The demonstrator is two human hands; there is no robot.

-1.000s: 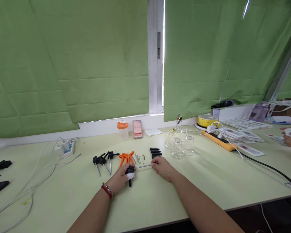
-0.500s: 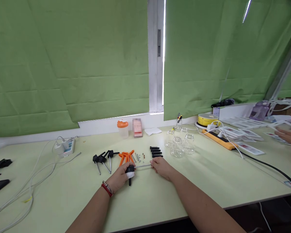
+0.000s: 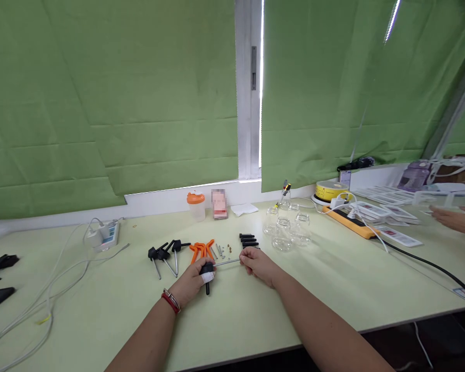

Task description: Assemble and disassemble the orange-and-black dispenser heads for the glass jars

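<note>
My left hand, a white wrap on its thumb, is closed around a black plastic head with a short black handle pointing down. From this head a thin metal rod runs right, and my right hand pinches its far end. Three similar black heads with metal rods lie to the left. Just beyond my left hand are several orange plastic pieces. Small screws and tiny brass-coloured bits lie beside them. Several black ribbed pieces are partly hidden behind my right hand.
Several clear glass jars stand right of centre. Toward the wall are an orange-lidded cup and a tissue. An orange power strip and papers lie right, where another person's hand reaches in. White cables trail left.
My right hand and its end of the rod have risen slightly, so the rod slants up more to the right. The other person's hand has shifted left with a clear frame-like item.
</note>
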